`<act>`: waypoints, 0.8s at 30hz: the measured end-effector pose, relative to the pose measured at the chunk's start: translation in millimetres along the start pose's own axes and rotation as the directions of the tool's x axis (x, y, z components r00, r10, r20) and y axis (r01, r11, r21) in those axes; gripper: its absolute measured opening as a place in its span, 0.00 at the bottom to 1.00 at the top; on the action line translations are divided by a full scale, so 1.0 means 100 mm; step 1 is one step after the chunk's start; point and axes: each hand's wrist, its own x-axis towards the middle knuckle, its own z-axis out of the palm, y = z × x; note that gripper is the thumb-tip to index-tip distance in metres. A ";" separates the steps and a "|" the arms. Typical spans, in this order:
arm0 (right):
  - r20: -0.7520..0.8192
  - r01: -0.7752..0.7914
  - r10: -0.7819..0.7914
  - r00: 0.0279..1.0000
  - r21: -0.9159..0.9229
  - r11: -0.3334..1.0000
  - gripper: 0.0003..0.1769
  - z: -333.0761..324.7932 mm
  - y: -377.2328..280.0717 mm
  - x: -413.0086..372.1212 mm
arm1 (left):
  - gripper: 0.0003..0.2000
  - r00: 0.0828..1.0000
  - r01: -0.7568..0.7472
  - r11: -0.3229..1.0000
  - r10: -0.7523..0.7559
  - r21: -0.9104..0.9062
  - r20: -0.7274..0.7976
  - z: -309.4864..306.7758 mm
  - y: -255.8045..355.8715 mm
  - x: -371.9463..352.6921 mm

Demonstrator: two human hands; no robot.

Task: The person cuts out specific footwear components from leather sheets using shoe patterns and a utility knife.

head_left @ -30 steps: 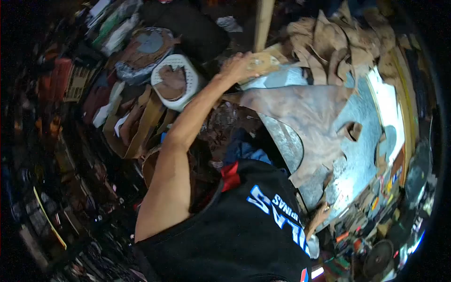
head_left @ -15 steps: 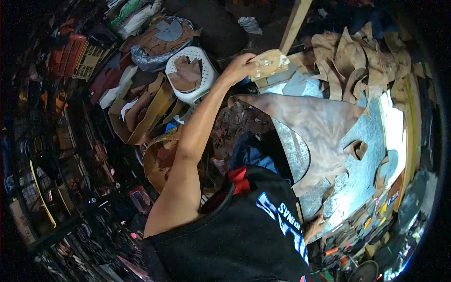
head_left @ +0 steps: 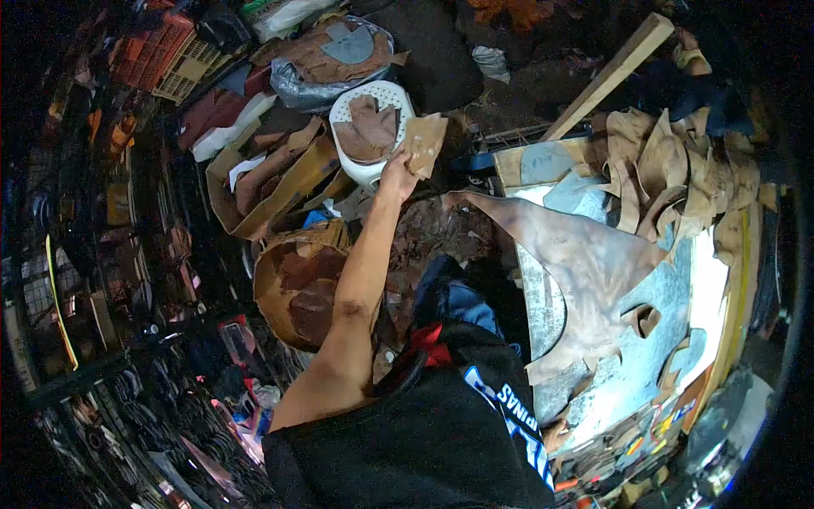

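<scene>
My left hand is closed on the lower edge of a flat tan piece of cardboard with pale worn spots. It holds the piece in the air beside a white perforated plastic stool, on which brown leather scraps lie. My right hand rests low at the table's near edge, mostly hidden by my shirt, so its fingers hardly show. Close to it, a large brown leather hide with cut-out curves spreads over the grey metal-topped table.
More hides are heaped on the table's far end. A wooden post slants up behind it. A cardboard box and a round bin of scraps stand left of my arm. Another person's hand shows at the far right.
My left hand has carried the cardboard piece from the table's far corner leftward and down to the stool, tilting it more upright. The view has shifted slightly.
</scene>
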 end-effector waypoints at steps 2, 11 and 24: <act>0.066 0.018 -0.021 0.998 0.040 0.999 0.28 -0.01 0.11 0.04 | 0.23 0.975 -0.025 1.000 0.027 0.012 -0.219 -0.28 -0.09 -0.08; 0.121 -0.038 0.022 0.992 0.129 0.991 0.25 -0.20 -0.43 -0.12 | 0.14 0.963 -0.039 0.999 0.044 0.025 -0.267 -1.22 0.43 0.13; 0.173 -0.089 0.064 0.983 0.143 0.986 0.32 -0.14 -0.21 -0.09 | 0.10 0.746 -0.056 0.993 0.109 0.101 -0.657 -0.76 0.65 0.38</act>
